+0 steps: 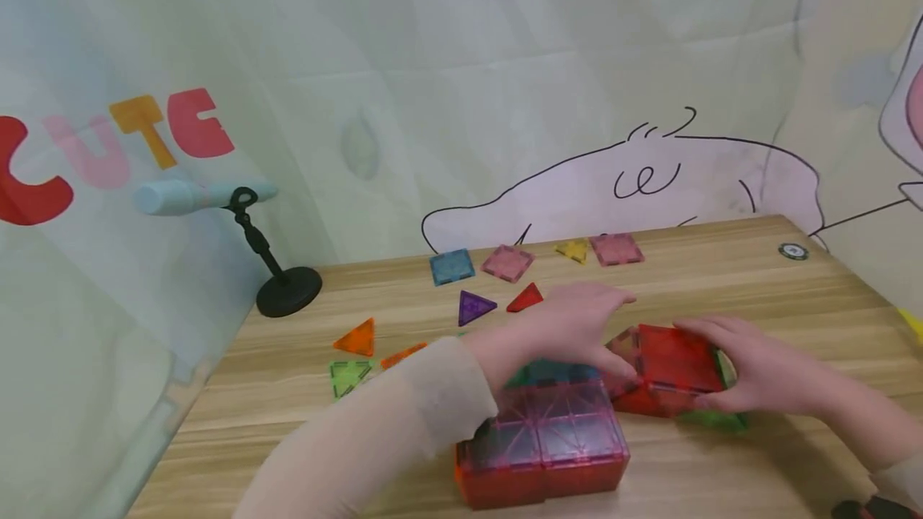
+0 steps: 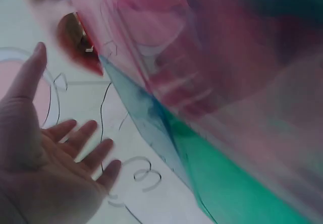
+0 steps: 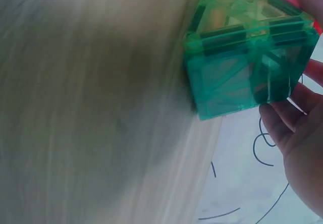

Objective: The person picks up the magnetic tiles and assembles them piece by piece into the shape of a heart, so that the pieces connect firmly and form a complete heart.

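Passage for my left hand (image 1: 566,323): tabletop (image 1: 721,287) stretch beyond red block (image 1: 681,359). Obstacles: purple box (image 1: 541,439) on near side; red block at right, my right hand (image 1: 757,363) around it; black stand (image 1: 288,292) by far left corner.

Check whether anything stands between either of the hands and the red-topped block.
Nothing visible does. The right hand holds the red-topped block directly, and the left hand is at its left side with no loose tile visible between them.
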Demonstrator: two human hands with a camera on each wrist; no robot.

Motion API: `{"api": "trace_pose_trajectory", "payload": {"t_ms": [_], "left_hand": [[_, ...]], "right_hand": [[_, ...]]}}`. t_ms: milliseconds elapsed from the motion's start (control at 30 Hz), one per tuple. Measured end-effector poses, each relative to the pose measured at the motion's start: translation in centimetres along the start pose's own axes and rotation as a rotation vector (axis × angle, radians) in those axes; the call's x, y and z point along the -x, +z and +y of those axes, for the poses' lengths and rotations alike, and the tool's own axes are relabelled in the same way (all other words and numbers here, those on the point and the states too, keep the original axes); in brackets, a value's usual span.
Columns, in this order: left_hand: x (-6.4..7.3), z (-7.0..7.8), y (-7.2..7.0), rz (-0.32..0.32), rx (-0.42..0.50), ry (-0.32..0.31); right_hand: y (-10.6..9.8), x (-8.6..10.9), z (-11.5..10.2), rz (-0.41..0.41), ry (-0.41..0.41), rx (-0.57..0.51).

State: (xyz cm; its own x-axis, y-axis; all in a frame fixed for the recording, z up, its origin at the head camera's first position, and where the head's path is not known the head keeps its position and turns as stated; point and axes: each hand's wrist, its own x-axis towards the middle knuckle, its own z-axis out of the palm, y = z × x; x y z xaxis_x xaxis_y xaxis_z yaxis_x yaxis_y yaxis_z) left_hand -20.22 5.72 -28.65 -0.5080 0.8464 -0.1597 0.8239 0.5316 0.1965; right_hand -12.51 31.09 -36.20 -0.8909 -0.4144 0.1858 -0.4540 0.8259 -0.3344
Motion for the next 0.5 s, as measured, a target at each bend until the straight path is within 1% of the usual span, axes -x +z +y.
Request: {"api": "trace_pose_trajectory", "payload": {"t_ms": [133, 233, 367, 500], "left_hand": [[-1.8, 1.7, 0.9, -0.096, -0.071, -0.091], [-3.1, 2.8, 1.6, -0.138, -0.105, -0.14], [-4.3, 3.8, 2.1, -0.148, -0.133, -0.164], [-4.5, 3.9, 2.2, -0.157, -0.148, -0.16]], "right_hand": [[0.1, 0.7, 0.3, -0.041, 0.027, -0.01], [0.1, 1.2, 0.5, -0.026, 0.033, 0.001], [0.3, 1.4, 0.5, 0.029, 0.01, 0.017], [0.6, 1.4, 0.4, 0.089, -0.027, 0.042]]}}
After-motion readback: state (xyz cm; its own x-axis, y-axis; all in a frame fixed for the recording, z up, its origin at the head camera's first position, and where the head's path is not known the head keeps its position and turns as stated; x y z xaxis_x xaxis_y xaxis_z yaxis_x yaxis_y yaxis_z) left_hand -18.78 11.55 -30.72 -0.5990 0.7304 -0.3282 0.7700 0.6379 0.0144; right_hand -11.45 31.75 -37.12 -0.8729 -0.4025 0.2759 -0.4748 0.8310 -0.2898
